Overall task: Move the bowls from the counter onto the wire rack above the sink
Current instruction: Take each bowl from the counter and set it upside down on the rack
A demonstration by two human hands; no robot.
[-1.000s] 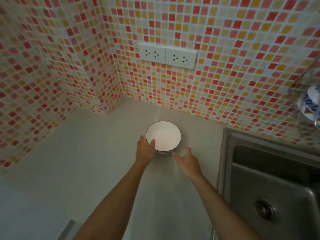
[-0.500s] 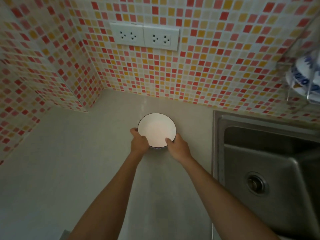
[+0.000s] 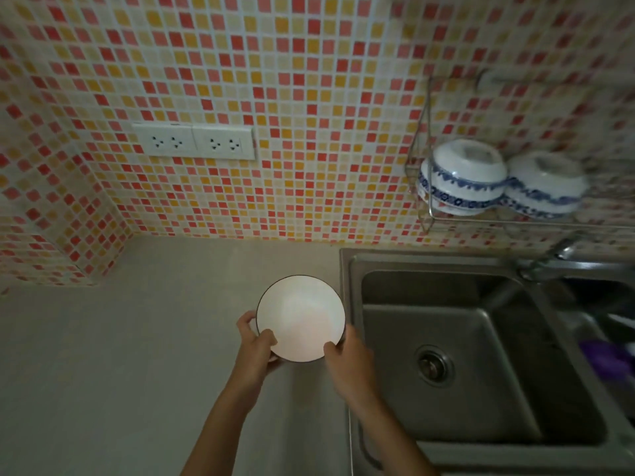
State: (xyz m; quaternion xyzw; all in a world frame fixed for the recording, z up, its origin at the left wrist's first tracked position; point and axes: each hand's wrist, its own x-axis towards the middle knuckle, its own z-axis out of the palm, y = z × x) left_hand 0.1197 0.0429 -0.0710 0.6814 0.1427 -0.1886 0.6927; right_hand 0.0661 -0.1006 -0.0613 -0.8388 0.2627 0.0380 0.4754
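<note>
Here, low in the middle of the frame, a white bowl (image 3: 300, 317) with a thin dark rim is held between both hands, open side up toward the camera. The left hand (image 3: 256, 348) grips its lower left edge, thumb curled over the rim onto the inside and fingers wrapped round the outer wall. The right hand (image 3: 350, 355) grips the lower right edge the same way, thumb hooked over the rim, fingers hidden behind the bowl. Whether the bowl's base touches the counter (image 3: 120, 355) or is just clear of it cannot be told from this angle. The bowl sits over the pale counter, just beside the left rim of the steel sink (image 3: 481, 338), which fills the lower right of the frame with its drain near the basin's middle.

At the right, above the sink, a wire rack (image 3: 427, 197) hangs on the tiled wall (image 3: 309, 97). Two blue-and-white bowls (image 3: 464, 176) rest in it upside down, side by side and touching, the right one blurred. A tap (image 3: 546, 261) shows below the rack at the sink's back edge, also blurred. A white double socket plate (image 3: 194, 141) is set into the red, orange and cream mosaic at the left of centre. Something purple (image 3: 604, 359) lies at the far right edge, too blurred to identify.
</note>
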